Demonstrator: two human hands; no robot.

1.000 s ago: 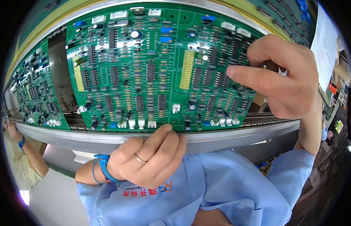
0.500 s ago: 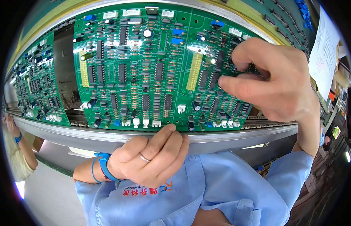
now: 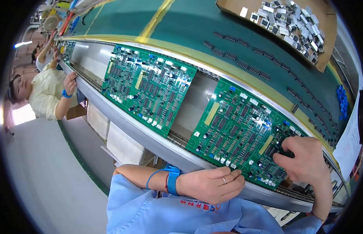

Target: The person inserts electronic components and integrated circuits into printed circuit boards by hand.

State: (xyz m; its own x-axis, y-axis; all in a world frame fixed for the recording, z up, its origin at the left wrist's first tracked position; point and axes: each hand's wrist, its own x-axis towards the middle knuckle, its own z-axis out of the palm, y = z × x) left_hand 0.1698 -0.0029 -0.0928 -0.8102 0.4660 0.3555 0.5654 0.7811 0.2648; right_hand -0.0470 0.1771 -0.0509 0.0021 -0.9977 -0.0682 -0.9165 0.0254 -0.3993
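A green circuit board [image 3: 237, 128] full of chips, resistors and white connectors lies on the conveyor rails in front of me. At its right end is my right hand [image 3: 306, 162], thumb and forefinger closed over the chips. Something dark shows between those fingertips, too covered to make out. My left hand [image 3: 212, 184], with a ring and a blue wrist strap [image 3: 173, 181], rests on the near rail [image 3: 146, 146]. Its fingers are curled together and the tips touch the board's near edge; anything inside them is hidden.
Further left on the conveyor sits another populated board [image 3: 148, 89]. Beyond the rail, rows of black chips [image 3: 244, 64] lie on a green bench, with a cardboard box [image 3: 329, 35] of metal-tabbed parts and blue components [image 3: 342, 101]. A co-worker [image 3: 49, 91] stands at the left.
The view has swung left and drawn back, showing more of the conveyor, bench and co-worker. Both hands stay at the same board, the right one still over its right end.
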